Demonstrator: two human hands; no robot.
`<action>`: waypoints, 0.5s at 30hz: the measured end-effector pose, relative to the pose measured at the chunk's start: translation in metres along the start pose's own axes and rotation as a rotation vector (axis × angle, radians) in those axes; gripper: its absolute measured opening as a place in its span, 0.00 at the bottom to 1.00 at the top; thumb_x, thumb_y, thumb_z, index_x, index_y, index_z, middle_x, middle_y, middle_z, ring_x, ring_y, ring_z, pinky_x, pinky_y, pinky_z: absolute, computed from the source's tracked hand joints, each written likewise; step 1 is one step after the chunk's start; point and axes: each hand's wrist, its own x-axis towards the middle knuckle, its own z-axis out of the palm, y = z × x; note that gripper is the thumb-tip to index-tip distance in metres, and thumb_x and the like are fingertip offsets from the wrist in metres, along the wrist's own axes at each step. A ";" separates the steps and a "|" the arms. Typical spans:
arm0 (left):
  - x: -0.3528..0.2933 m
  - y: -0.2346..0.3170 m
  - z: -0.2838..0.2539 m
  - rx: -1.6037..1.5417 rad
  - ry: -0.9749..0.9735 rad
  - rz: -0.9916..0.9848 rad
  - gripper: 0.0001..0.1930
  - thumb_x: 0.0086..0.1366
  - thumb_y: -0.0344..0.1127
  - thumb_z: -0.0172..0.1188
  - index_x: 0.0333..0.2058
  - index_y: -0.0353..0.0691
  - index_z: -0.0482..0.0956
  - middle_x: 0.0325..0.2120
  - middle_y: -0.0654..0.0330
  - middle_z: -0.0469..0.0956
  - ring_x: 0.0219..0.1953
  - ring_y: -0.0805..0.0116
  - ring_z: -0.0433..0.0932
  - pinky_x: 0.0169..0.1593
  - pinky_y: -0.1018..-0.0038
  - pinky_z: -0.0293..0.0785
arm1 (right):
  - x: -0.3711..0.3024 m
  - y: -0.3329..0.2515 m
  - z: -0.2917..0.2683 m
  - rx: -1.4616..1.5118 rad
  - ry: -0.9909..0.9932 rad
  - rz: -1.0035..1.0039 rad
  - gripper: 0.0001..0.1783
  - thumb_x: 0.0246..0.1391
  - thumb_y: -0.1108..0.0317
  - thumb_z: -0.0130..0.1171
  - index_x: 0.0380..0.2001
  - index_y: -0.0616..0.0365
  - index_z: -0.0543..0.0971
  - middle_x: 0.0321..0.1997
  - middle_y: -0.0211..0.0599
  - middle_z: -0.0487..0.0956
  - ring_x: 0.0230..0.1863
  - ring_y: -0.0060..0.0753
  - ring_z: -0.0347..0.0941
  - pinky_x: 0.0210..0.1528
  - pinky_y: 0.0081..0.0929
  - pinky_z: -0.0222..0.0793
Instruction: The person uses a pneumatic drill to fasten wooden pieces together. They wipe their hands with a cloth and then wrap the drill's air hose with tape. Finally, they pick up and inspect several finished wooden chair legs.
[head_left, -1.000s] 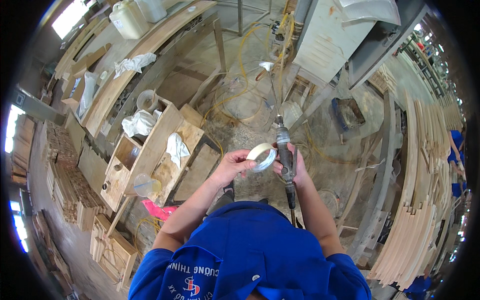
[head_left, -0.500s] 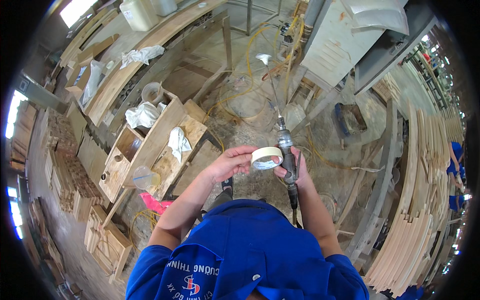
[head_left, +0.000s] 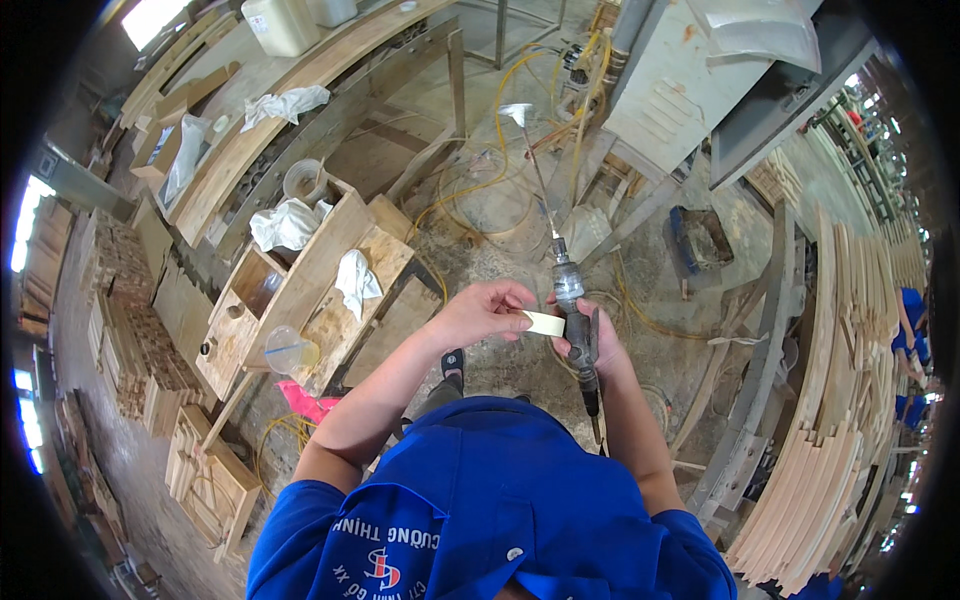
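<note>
My left hand (head_left: 485,312) pinches a roll of pale masking tape (head_left: 544,323), turned nearly edge-on beside the tool's body. In my right hand (head_left: 608,350) is a dark drill-like power tool (head_left: 577,328), its fingers wrapped round the body. A long thin rod (head_left: 541,185) runs from the tool's metal front away from me. At the rod's far end sits a white tip (head_left: 516,112), whose material I cannot make out. Whether the tape touches the tool is hard to tell.
To the left, a wooden box bench (head_left: 330,235) carries white rags (head_left: 355,285) and a clear plastic cup (head_left: 288,350). Yellow hoses (head_left: 500,150) trail over the floor. Stacked wood strips (head_left: 810,480) lie at right, near a grey metal cabinet (head_left: 680,85) and a dark bin (head_left: 702,240).
My left hand has turned the tape roll from showing its open ring to nearly edge-on, and moved slightly right. The white tip has shifted a little left; the right hand keeps its hold.
</note>
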 end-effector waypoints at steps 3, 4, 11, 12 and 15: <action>-0.002 -0.007 -0.003 0.107 0.025 0.091 0.17 0.56 0.28 0.62 0.44 0.37 0.71 0.30 0.65 0.74 0.32 0.80 0.73 0.35 0.82 0.73 | -0.002 0.000 0.001 -0.056 0.026 -0.036 0.28 0.49 0.53 0.53 0.47 0.64 0.68 0.30 0.39 0.72 0.14 0.31 0.68 0.16 0.24 0.63; -0.004 -0.011 -0.004 0.182 0.036 0.111 0.17 0.56 0.28 0.63 0.44 0.37 0.71 0.30 0.65 0.74 0.32 0.80 0.73 0.35 0.83 0.72 | -0.002 0.000 0.002 -0.085 0.040 -0.059 0.27 0.49 0.54 0.53 0.46 0.64 0.69 0.30 0.39 0.72 0.15 0.31 0.69 0.16 0.24 0.64; -0.002 -0.030 0.010 0.297 0.475 0.257 0.11 0.55 0.30 0.64 0.36 0.36 0.73 0.29 0.65 0.74 0.30 0.79 0.74 0.37 0.82 0.71 | -0.005 0.002 0.021 -0.258 0.170 -0.219 0.23 0.50 0.61 0.54 0.47 0.65 0.68 0.32 0.41 0.74 0.19 0.31 0.71 0.21 0.24 0.67; -0.001 -0.029 0.009 0.304 0.486 0.292 0.10 0.55 0.30 0.64 0.35 0.35 0.74 0.29 0.65 0.74 0.30 0.79 0.74 0.37 0.81 0.72 | -0.006 0.003 0.022 -0.270 0.183 -0.233 0.23 0.50 0.63 0.54 0.47 0.66 0.68 0.32 0.41 0.74 0.20 0.31 0.71 0.22 0.24 0.67; -0.001 -0.027 0.005 0.193 0.460 0.244 0.08 0.56 0.30 0.63 0.32 0.34 0.75 0.29 0.65 0.75 0.31 0.78 0.74 0.37 0.81 0.72 | -0.008 0.003 0.025 -0.298 0.179 -0.279 0.20 0.49 0.64 0.55 0.44 0.65 0.69 0.32 0.40 0.74 0.20 0.30 0.71 0.22 0.24 0.67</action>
